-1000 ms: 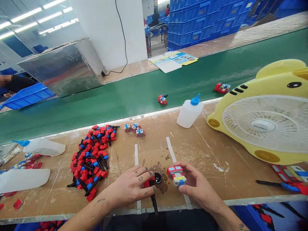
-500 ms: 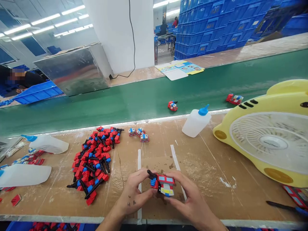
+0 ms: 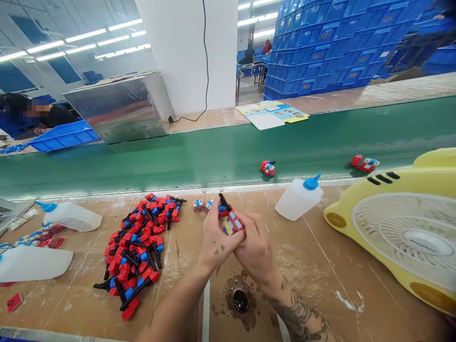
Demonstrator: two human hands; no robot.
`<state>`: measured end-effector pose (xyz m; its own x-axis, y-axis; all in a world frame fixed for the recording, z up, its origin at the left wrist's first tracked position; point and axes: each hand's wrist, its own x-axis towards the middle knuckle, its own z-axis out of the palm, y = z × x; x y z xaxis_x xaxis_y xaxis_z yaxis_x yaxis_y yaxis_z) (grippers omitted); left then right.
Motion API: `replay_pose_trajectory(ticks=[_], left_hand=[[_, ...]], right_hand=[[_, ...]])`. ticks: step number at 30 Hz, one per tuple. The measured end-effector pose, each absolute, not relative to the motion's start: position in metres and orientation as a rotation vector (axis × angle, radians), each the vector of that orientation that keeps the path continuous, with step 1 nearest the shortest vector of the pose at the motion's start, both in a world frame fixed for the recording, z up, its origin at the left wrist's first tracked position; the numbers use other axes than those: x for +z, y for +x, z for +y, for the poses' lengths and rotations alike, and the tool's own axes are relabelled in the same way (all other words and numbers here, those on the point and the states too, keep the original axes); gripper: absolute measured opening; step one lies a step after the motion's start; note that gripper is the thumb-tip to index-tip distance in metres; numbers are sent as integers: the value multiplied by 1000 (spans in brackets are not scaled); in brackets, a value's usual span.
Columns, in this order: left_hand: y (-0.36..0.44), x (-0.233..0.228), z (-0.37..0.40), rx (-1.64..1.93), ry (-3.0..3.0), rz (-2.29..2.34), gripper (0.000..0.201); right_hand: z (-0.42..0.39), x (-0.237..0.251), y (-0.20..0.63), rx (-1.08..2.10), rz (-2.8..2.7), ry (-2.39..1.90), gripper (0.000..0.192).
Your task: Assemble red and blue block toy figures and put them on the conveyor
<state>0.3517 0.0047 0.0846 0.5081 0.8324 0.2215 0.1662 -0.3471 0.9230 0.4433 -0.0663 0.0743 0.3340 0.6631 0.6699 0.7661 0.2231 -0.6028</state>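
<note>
My left hand [image 3: 217, 240] and my right hand [image 3: 254, 247] are pressed together above the brown workbench, both gripping one small red, blue and yellow toy robot [image 3: 231, 219] with a black part sticking up from it. Below the hands a small black glue cap [image 3: 240, 300] sits in a dark stain on the bench. To the left lies a pile of red, blue and black toy parts [image 3: 137, 244]. Two small toy blocks [image 3: 198, 205] rest just beyond my left hand.
A white squeeze bottle with a blue tip [image 3: 298, 197] stands right of the hands, a yellow fan [image 3: 402, 228] further right. Two more bottles [image 3: 69, 216] lie at the left. Finished toys [image 3: 268, 167] ride the green conveyor belt [image 3: 178, 156]. A person sits far left.
Both hands have lifted the toy up and away from the bench edge and closed tighter around it. The glue cap, hidden half a second ago, is now uncovered below them.
</note>
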Motion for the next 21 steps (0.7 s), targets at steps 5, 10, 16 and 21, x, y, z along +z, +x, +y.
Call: replay_pose_trajectory(ticks=[5,10,16,21], left_hand=[[403,104,118,537,2410,954,80],[468,109,214,118,2604,1058,59],[513,87,248,-297,2657,1090,38],[508,74,245,-270,2701,992,56]], right_hand=[[-33,46,484,224,-1261,-1596,63],[-13,18,487,487,-1436,-1609,52],[9,4,463,471,-1542,-1617,37],[6,11,466,571,-1516,-1551,31]])
